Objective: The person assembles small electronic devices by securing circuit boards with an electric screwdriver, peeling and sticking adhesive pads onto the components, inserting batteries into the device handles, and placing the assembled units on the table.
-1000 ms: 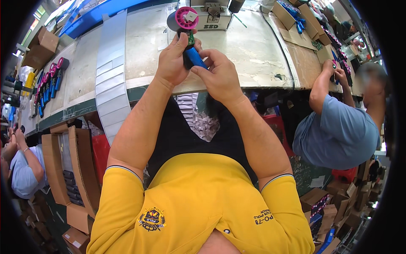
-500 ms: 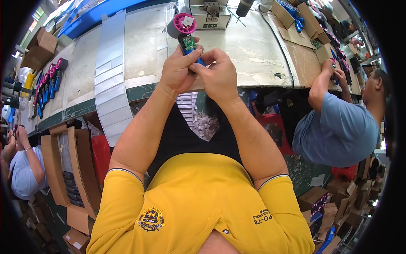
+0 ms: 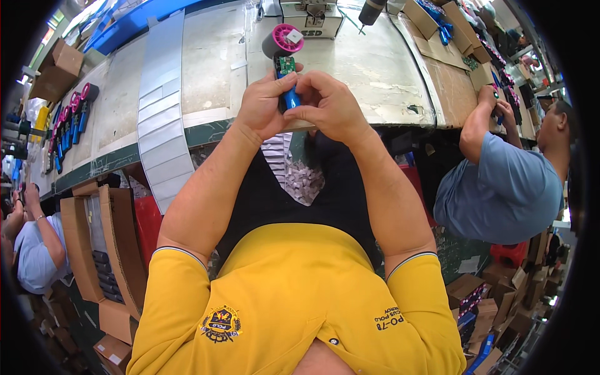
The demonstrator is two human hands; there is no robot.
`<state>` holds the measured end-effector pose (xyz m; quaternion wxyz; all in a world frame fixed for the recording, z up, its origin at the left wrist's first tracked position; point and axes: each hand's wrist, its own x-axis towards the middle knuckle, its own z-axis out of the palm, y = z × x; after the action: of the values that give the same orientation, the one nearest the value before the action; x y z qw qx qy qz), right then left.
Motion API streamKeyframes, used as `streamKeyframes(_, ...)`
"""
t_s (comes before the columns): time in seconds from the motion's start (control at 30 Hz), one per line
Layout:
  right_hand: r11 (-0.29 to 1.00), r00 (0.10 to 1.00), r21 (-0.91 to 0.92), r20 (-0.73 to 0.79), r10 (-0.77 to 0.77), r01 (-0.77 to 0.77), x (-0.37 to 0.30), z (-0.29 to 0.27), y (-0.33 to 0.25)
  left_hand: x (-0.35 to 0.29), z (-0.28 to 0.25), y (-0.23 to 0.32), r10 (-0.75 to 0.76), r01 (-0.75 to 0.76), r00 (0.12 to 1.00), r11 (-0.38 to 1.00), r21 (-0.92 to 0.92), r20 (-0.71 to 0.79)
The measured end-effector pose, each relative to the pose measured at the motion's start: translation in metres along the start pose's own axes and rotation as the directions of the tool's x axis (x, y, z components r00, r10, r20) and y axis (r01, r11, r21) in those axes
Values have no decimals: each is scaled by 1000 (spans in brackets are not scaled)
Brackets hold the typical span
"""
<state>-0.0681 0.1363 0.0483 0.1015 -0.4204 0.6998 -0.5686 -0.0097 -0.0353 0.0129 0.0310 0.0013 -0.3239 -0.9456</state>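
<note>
Both of my hands hold one small device (image 3: 287,75) above the near edge of the workbench (image 3: 369,62). It has a blue handle, a green circuit board showing in the middle and a round pink and grey head at the far end. My left hand (image 3: 262,103) wraps the handle from the left. My right hand (image 3: 328,106) pinches the handle from the right, fingertips meeting the left thumb. The lower part of the handle is hidden inside my fingers.
A long strip of grey pouches (image 3: 159,119) runs down the bench and hangs over its edge. Finished blue and pink devices (image 3: 69,119) lie in a row at far left. A person in a blue shirt (image 3: 506,181) works at right. Open cartons (image 3: 87,250) stand lower left.
My hands have drawn the device a little nearer to me and turned it, so the pink head now points away and the green board faces up.
</note>
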Motion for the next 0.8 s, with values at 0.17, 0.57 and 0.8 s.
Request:
streamKeyframes(0.17,995,999,92,-6,38,-38,-3,3,5,2,-2,-3,-39,40,999,999,12,-20)
streamKeyframes(0.57,989,997,126,16,72,-73,2,6,11,1,0,0,-52,53,998,999,4,-44)
streamKeyframes(0.8,996,995,-4,29,-94,95,8,3,16,1,4,1,-42,43,997,999,17,-68)
